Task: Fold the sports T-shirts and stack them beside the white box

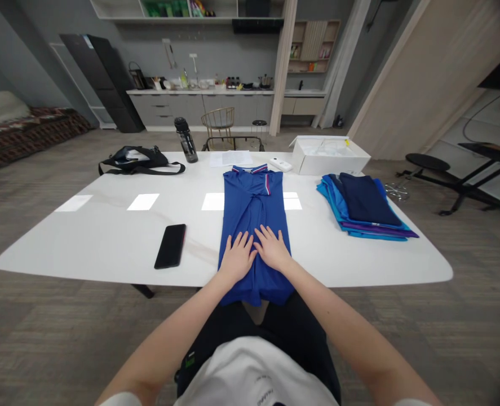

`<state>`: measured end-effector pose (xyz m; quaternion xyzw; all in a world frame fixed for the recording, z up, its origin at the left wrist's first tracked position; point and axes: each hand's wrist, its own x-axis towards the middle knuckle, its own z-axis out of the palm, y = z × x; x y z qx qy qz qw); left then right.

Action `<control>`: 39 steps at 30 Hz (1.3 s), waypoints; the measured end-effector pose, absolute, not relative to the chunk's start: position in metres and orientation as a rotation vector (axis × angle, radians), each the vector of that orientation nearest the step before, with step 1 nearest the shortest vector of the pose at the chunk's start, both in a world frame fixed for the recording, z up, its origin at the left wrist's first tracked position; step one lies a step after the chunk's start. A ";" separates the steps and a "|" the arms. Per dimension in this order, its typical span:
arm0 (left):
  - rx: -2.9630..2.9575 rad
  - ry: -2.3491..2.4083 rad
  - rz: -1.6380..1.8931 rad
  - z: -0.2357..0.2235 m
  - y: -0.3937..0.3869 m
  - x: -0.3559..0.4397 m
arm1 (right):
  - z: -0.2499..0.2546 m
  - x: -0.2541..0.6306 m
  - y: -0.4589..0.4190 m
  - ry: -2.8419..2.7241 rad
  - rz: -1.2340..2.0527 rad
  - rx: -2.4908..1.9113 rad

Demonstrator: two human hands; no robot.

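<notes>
A blue polo shirt (pixel 253 211) with a red and white striped trim lies lengthwise on the white table (pixel 118 242), its sides folded inward and its collar at the far end. The near end hangs over the table's front edge toward my lap. My left hand (pixel 238 256) rests on the shirt left of its middle, palm down with fingers spread. Beside it, my right hand (pixel 273 248) lies flat on the cloth, fingers stretched out. The two thumbs nearly meet. Some creases run down the shirt between and above the hands.
To the right is a stack of folded clothes (pixel 368 203), with a white box (pixel 330 155) behind it. A black phone (pixel 171 246) lies left of the shirt. Farther back are a black bag (pixel 137 159), a dark bottle (pixel 186 141), papers (pixel 231 158) and a small white device (pixel 281 164).
</notes>
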<state>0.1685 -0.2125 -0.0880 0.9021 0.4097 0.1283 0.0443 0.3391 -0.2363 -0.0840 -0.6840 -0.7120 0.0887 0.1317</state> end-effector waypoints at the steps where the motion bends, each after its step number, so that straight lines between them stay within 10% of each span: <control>1: 2.760 1.220 0.451 -0.087 -0.234 0.160 | -0.081 0.335 -0.255 -2.065 0.246 -1.930; 11: 2.793 1.269 0.776 -0.148 -0.349 0.119 | -0.104 0.296 -0.401 -1.639 0.588 -1.733; 39: 2.770 0.587 0.747 -0.138 -0.365 0.110 | -0.149 0.285 -0.410 -0.947 1.340 -1.464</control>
